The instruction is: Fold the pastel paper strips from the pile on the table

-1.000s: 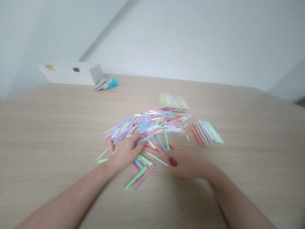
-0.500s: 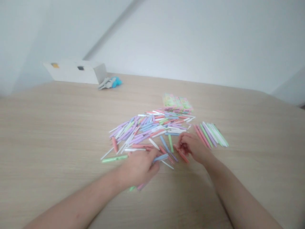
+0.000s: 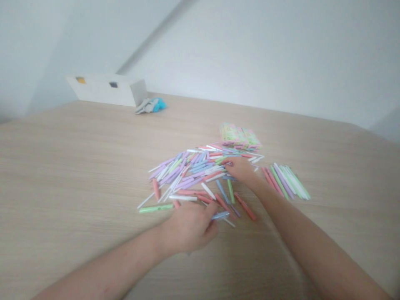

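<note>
A loose pile of pastel sticks (image 3: 193,171) in purple, blue, pink, green and white lies on the wooden table (image 3: 78,158). My left hand (image 3: 190,227) rests at the pile's near edge with fingers curled around a light blue stick (image 3: 220,215). My right hand (image 3: 240,171) reaches into the far right part of the pile, fingers bent down onto the sticks; what it grips is hidden. A sorted row of pink, green, purple and white sticks (image 3: 286,181) lies to the right of that hand.
A flat colourful packet (image 3: 240,136) lies just behind the pile. A white cardboard box (image 3: 106,89) and a grey and blue cloth bundle (image 3: 150,105) sit at the far left by the wall.
My right hand has moved away from me into the far part of the pile. My left hand has drawn back to the near edge, holding a light blue stick. The view shifted slightly.
</note>
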Motion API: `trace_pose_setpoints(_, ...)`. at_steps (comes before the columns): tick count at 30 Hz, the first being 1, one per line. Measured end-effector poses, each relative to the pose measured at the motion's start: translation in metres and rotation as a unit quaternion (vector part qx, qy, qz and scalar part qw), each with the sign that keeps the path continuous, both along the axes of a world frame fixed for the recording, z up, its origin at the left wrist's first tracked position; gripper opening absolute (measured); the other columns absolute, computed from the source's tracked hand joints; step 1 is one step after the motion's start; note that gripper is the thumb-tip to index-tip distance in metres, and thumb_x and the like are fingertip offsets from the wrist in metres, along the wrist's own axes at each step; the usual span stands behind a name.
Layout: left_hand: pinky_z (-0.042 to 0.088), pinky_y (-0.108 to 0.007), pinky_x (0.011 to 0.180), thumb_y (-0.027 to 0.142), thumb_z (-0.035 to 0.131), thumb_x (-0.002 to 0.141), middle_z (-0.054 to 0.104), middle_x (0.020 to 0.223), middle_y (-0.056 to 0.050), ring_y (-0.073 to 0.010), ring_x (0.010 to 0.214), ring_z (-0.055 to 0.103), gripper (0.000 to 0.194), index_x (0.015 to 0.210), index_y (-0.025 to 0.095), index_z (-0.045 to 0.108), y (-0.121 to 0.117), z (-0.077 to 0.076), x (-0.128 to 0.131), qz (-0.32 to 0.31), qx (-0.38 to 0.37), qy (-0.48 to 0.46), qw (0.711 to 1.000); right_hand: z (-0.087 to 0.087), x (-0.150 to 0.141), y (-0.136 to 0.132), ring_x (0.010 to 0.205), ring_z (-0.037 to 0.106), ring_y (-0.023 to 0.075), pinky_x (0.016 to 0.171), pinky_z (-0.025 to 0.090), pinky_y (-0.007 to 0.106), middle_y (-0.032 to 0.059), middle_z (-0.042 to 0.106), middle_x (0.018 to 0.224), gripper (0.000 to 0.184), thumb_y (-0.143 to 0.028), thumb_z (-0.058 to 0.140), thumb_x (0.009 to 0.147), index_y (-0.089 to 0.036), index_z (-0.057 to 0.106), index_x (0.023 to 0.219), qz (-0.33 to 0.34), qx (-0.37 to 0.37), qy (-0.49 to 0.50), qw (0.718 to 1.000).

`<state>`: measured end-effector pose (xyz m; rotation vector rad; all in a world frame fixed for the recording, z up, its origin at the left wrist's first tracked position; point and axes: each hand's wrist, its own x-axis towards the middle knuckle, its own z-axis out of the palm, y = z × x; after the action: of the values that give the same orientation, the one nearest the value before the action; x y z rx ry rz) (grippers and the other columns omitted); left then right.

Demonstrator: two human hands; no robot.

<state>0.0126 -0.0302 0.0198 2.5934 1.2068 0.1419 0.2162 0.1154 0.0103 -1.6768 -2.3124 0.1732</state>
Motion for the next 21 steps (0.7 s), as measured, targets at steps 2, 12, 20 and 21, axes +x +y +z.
trace_pose_setpoints(2,0.047,-0.030,0.059,0.027,0.041,0.085,0.068,0.081,-0.007,-0.0234,0.071,0.066,0.029,0.111,0.018,0.047,0.000,-0.001,0.000,0.002,-0.004,-0.004,1.000,-0.001,-0.002,0.005,0.091,0.064,0.0204,0.081,0.044,0.028,0.0037,0.073,0.095,0.029,-0.019,0.049,0.077,-0.020,0.074,0.093,0.008,-0.003,-0.013,1.000)
trace_pose_setpoints(12,0.046,-0.030,0.058,0.026,0.043,0.083,0.067,0.079,-0.007,-0.0235,0.069,0.065,0.029,0.111,0.019,0.048,0.001,-0.002,-0.001,0.003,-0.003,-0.009,1.000,0.001,0.010,0.004,0.087,0.062,0.0176,0.077,0.042,0.026,0.0018,0.073,0.095,0.029,-0.019,0.051,0.077,-0.022,0.073,0.097,0.030,-0.018,-0.020,0.999)
trace_pose_setpoints(20,0.046,-0.031,0.056,0.028,0.040,0.085,0.067,0.077,-0.007,-0.0242,0.067,0.065,0.029,0.111,0.019,0.047,0.000,-0.002,0.000,0.000,0.002,-0.001,1.000,0.010,0.028,0.002,0.072,0.061,0.0173,0.067,0.041,0.025,0.0034,0.072,0.077,0.026,-0.024,0.054,0.077,-0.018,0.074,0.093,0.019,-0.034,-0.004,0.999)
trace_pose_setpoints(21,0.046,-0.031,0.057,0.028,0.039,0.085,0.067,0.077,-0.007,-0.0247,0.067,0.065,0.028,0.110,0.019,0.048,0.000,-0.002,0.000,0.000,0.005,0.003,1.000,0.009,0.029,0.001,0.076,0.062,0.0181,0.070,0.042,0.025,0.0035,0.073,0.081,0.025,-0.023,0.055,0.077,-0.019,0.074,0.092,0.027,-0.038,-0.002,0.999)
